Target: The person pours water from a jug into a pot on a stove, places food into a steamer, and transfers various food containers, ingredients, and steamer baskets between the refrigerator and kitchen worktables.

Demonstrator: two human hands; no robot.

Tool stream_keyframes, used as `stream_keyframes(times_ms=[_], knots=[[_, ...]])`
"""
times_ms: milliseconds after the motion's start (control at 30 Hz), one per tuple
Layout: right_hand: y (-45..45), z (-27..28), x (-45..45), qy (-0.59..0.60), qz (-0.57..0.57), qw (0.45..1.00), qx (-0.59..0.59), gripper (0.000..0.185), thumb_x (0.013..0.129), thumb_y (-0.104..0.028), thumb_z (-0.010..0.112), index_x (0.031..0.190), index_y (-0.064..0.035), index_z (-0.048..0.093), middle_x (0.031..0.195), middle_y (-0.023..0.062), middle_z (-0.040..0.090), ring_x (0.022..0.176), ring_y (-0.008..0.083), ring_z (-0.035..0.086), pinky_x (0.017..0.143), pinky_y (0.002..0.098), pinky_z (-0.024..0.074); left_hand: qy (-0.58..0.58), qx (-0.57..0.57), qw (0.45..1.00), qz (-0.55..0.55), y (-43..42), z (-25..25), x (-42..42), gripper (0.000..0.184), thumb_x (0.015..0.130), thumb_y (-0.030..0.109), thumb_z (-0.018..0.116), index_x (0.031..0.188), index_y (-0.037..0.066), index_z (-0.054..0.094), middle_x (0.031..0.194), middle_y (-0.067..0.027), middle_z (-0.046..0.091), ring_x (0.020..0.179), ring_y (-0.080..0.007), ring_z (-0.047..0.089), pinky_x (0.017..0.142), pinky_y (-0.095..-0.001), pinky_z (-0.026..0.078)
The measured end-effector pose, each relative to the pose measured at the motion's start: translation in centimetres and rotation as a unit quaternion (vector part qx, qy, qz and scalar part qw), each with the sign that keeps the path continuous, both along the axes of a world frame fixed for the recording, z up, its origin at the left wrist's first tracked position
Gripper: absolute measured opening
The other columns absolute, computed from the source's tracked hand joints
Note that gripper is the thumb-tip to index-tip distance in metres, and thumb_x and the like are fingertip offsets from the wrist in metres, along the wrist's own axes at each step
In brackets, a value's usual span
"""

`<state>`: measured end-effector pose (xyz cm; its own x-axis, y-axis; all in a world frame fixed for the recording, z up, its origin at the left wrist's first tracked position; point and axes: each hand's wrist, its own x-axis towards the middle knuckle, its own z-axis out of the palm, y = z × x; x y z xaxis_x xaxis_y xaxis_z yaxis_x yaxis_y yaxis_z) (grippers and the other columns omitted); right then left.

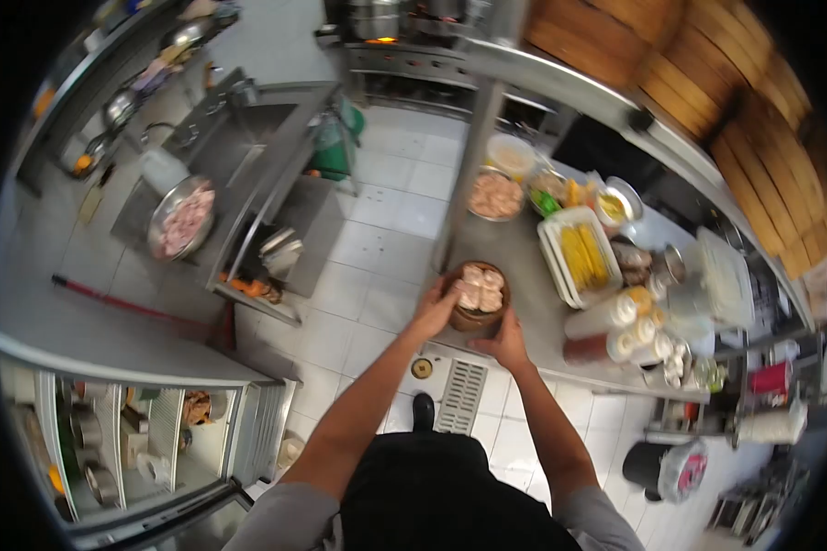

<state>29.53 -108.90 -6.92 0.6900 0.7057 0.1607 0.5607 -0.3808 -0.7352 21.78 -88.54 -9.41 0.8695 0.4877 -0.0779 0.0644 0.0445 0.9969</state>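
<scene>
In the head view, a round brown pot (pixel 476 319) sits at the near edge of the steel counter, with several pale pink pieces of raw meat (pixel 480 286) filling its top. My left hand (pixel 436 310) is closed around the pot's left side, its fingertips reaching over the rim beside the meat. On the lower right, my right hand (pixel 505 343) curves against the pot's wall. Part of its fingers is hidden behind the pot. Whether the pot rests on the counter or is slightly raised, I cannot tell.
A metal bowl of minced-looking meat (pixel 496 195), a white tub with yellow strips (pixel 579 257) and squeeze bottles (pixel 611 317) share the counter (pixel 533 275). Left stand a sink (pixel 248 138), a bowl of raw meat (pixel 184 220) and an open fridge (pixel 138 432). A floor drain (pixel 462 395) lies below.
</scene>
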Motion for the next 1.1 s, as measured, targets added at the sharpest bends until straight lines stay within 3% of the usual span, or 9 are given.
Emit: stream_keyframes(times_ms=[100,133,233,400,500,633,800,867,1100], knots=[[1.9,-2.5,0.5,0.138,0.027,0.974,0.176,0.098,0.056,-0.018,0.093,0.137,0.0030,0.042,0.133,0.0187,0.057,0.122,0.0341,0.057,0.105,0.0441,0.0456,-0.052,-0.084,0.995,-0.023,-1.3,4.6,-1.8,0.051,0.104,0.033,0.053,0.140,-0.001,0.050,0.134,-0.0172,0.060,0.123,-0.0256,0.056,0.107,-0.0381,0.043],[1.7,-1.1,-0.6,0.109,0.005,0.987,0.116,0.093,0.059,-0.014,0.091,0.136,0.0034,0.042,0.133,0.0193,0.057,0.121,0.0335,0.059,0.104,0.0430,0.0475,-0.022,0.028,0.999,0.036,-1.6,4.0,-2.2,0.050,0.103,0.033,0.054,0.138,-0.002,0.052,0.131,-0.0184,0.062,0.122,-0.0266,0.057,0.106,-0.0386,0.043],[1.4,-0.5,-5.0,0.074,-0.039,0.994,0.072,0.093,0.062,-0.014,0.092,0.138,0.0018,0.041,0.134,0.0223,0.057,0.119,0.0357,0.060,0.095,0.0420,0.0512,-0.054,-0.057,0.997,0.016,-1.6,1.7,-5.5,0.066,0.102,0.043,0.054,0.148,-0.002,0.039,0.146,-0.0173,0.050,0.136,-0.0252,0.045,0.115,-0.0370,0.035],[6.7,10.6,-17.6,0.112,0.142,0.982,0.058,0.090,0.057,-0.015,0.097,0.131,0.0022,0.049,0.123,0.0160,0.064,0.113,0.0287,0.063,0.097,0.0399,0.0491,0.010,-0.022,1.000,-0.010,2.4,17.1,-25.6,0.088,0.097,0.054,0.058,0.153,-0.006,0.027,0.152,-0.0240,0.039,0.141,-0.0299,0.039,0.117,-0.0372,0.030],[13.0,14.9,-26.0,0.210,0.260,0.929,0.161,0.084,0.057,-0.025,0.098,0.124,0.0027,0.055,0.111,0.0165,0.068,0.103,0.0285,0.068,0.090,0.0402,0.0520,0.077,0.124,0.978,0.146,4.6,22.4,-37.8,0.095,0.091,0.056,0.066,0.149,-0.010,0.028,0.146,-0.0239,0.044,0.139,-0.0304,0.041,0.116,-0.0369,0.031],[22.5,28.2,-37.3,0.035,0.460,0.873,0.159,0.090,0.064,-0.031,0.096,0.134,0.0017,0.050,0.120,0.0181,0.067,0.111,0.0294,0.067,0.094,0.0410,0.0520,0.052,0.190,0.948,0.249,5.4,37.5,-53.5,0.106,0.071,0.040,0.090,0.150,-0.003,0.032,0.143,-0.0188,0.047,0.137,-0.0269,0.041,0.117,-0.0377,0.030],[33.9,39.2,-52.8,0.014,0.585,0.760,0.284,0.104,0.062,-0.041,0.094,0.137,0.0090,0.042,0.121,0.0265,0.062,0.112,0.0420,0.062,0.096,0.0458,0.0496,0.058,0.273,0.854,0.439,7.4,49.0,-67.8,0.076,0.084,0.043,0.080,0.135,-0.006,0.052,0.125,-0.0128,0.064,0.115,-0.0169,0.058,0.102,-0.0337,0.046],[38.2,41.7,-58.1,0.006,0.599,0.750,0.279,0.104,0.057,-0.035,0.095,0.135,0.0085,0.043,0.121,0.0246,0.059,0.119,0.0411,0.058,0.102,0.0455,0.0468,0.197,0.294,0.805,0.477,9.4,52.8,-72.1,0.068,0.089,0.050,0.073,0.123,-0.007,0.061,0.113,-0.0140,0.069,0.106,-0.0169,0.061,0.095,-0.0325,0.048],[50.1,44.2,-68.3,-0.054,0.589,0.788,0.173,0.086,0.063,-0.028,0.092,0.129,0.0047,0.049,0.112,0.0248,0.066,0.113,0.0401,0.062,0.099,0.0434,0.0507,0.055,0.135,0.853,0.501,25.2,50.1,-83.0,0.080,0.094,0.053,0.065,0.143,-0.007,0.044,0.144,-0.0146,0.052,0.131,-0.0236,0.050,0.106,-0.0484,0.044]])
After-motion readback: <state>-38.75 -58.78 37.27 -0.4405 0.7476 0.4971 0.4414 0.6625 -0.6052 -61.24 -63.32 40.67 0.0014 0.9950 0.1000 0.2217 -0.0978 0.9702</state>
